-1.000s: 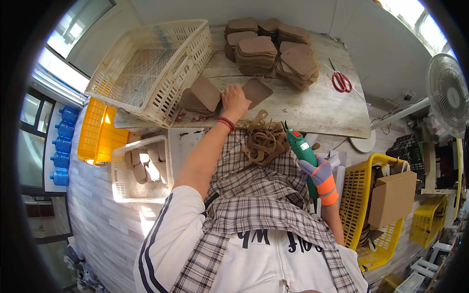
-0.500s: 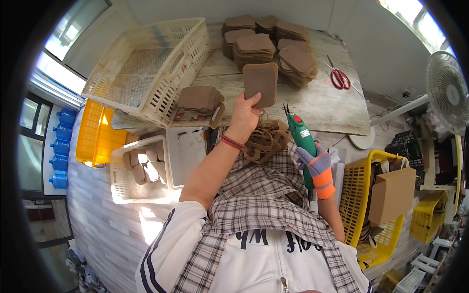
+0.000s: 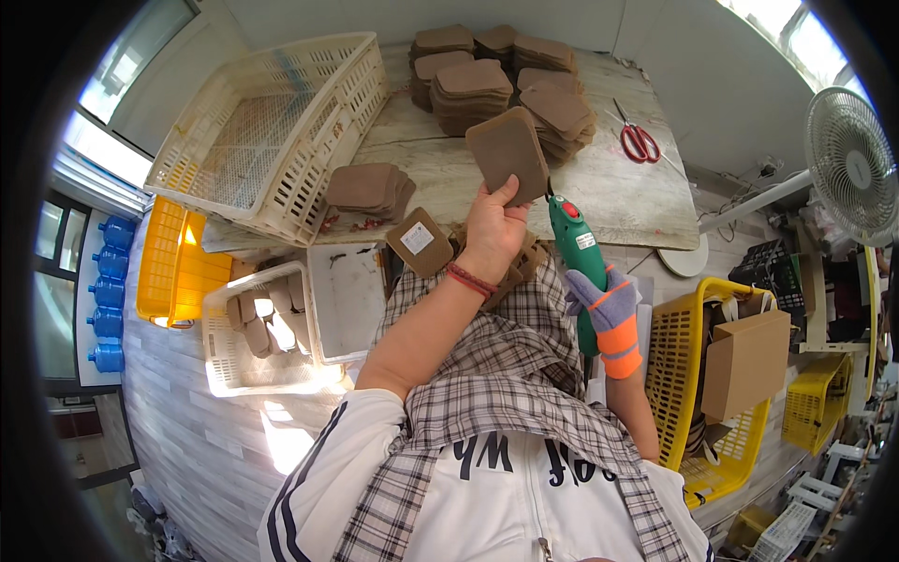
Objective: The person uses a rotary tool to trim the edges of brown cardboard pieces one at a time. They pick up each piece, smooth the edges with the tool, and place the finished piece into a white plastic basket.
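My bare left hand (image 3: 499, 225) pinches a brown rounded rectangular pad (image 3: 507, 155) between thumb and fingers, holding it up over the table's near edge. In my right hand (image 3: 609, 309), which wears a grey and orange glove, is a green electric cutter (image 3: 573, 239) with a red button. Its dark tip meets the pad's right edge; the pad partly hides it. Below my left hand, a heap of brown trimmings (image 3: 524, 258) lies on my plaid apron. A brown pad with a white label (image 3: 419, 242) rests by the table's near edge, beside my left wrist.
Several stacks of brown pads (image 3: 473, 84) stand at the back of the table (image 3: 646, 206), with a lower stack (image 3: 367, 186) at left. Red-handled scissors (image 3: 640, 143) lie at right. A white crate (image 3: 281, 140) fills the table's left. Yellow baskets (image 3: 674, 375) and a fan (image 3: 850, 164) stand right.
The held pad has tilted and come to the cutter, whose tip now meets its edge. The labelled pad has tipped from near-upright to lying with its label showing.
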Demonstrator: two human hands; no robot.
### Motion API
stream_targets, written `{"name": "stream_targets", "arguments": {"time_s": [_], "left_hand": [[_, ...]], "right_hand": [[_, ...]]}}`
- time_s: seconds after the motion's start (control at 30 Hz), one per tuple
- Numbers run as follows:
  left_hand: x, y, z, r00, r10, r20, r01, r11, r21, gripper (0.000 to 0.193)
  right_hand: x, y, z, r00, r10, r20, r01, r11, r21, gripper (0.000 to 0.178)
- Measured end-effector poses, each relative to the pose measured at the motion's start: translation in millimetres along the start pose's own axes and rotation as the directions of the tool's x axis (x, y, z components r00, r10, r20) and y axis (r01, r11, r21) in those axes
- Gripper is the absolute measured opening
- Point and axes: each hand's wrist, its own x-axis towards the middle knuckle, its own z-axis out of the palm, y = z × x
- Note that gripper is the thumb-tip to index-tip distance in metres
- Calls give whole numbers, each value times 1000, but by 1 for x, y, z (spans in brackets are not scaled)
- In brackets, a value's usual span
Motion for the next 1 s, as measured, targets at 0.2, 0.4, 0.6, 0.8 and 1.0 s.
{"name": "stream_targets", "arguments": {"time_s": [0.2, 0.4, 0.6, 0.8, 1.0], "left_hand": [[-8, -6, -7, 1000, -18, 11, 17, 996, 87, 35], [-23, -11, -13, 999, -50, 11, 46, 977, 208, 31], [-32, -10, -26, 994, -92, 57, 70, 946, 317, 28], [-31, 20, -33, 992, -70, 106, -1, 832, 555, 28], [-29, 66, -31, 977, -167, 136, -8, 605, 796, 30]], "right_hand": [[-1, -8, 0, 1000, -18, -19, 17, 1000, -26, 36], [4, -9, -1, 999, -11, -41, 11, 1000, -4, 35], [7, -15, -3, 999, -5, -45, 6, 1000, 24, 35], [5, -14, -21, 1000, -24, 19, 26, 996, -88, 38], [-4, -8, -37, 992, 48, 120, -23, 979, -202, 41]]}}
